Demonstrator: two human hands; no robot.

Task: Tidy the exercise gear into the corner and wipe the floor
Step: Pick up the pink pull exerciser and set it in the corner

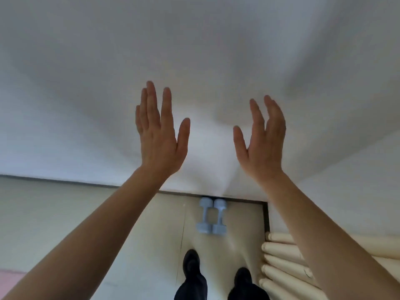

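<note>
I'm in a plain room used for exercise: dumbbells (pixel 211 215) against the white wall (pixel 194 50), cream pads (pixel 283 267) beside them.

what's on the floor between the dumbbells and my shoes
Nothing: in the head view the stretch of pale floor between the two dumbbells by the wall and the dark shoes is bare.

You have two blue dumbbells (pixel 211 215) side by side, two raised empty hands, and two dark shoes.
</note>
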